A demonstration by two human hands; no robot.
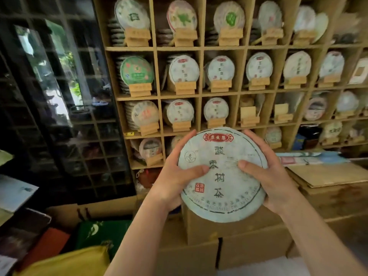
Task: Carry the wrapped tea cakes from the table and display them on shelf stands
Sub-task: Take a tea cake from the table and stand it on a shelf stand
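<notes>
Two empty stands (pixel 249 116) wait on the far shelf while the left hand (pixel 175 174) and right hand (pixel 266 172) grip the wrapped tea cake (pixel 222 176) near the body; its paper could slip or tear.

Both forearms are bare, with no sleeve in view above either wrist. The left hand (pixel 175 176) and right hand (pixel 266 176) wear no gloves, rings or watch.

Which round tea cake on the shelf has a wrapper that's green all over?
The green tea cake, in the leftmost cubby of the second row from the top. The other displayed cakes have pale wrappers with small marks.
</notes>
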